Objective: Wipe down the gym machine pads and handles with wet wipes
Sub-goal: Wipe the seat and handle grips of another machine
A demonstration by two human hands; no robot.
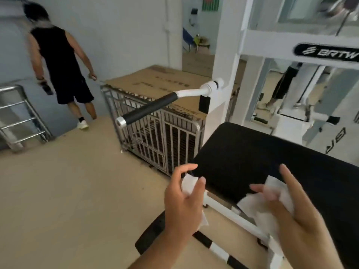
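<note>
A black seat pad (258,158) of a white gym machine fills the lower right. My left hand (182,199) hovers at the pad's near left corner, fingers curled around a white wet wipe (189,184). My right hand (287,208) is over the pad's front edge, holding a larger crumpled wet wipe (250,202) that hangs down past the white frame bar (233,212). A black-gripped handle (149,109) on a white arm sticks out to the left above the pad.
A metal cage (155,140) topped with cardboard stands left of the machine. A person in black walks away at the far left near a steel rack (17,117). A mirror (291,90) is behind the machine. Beige floor (68,191) spreads to the left.
</note>
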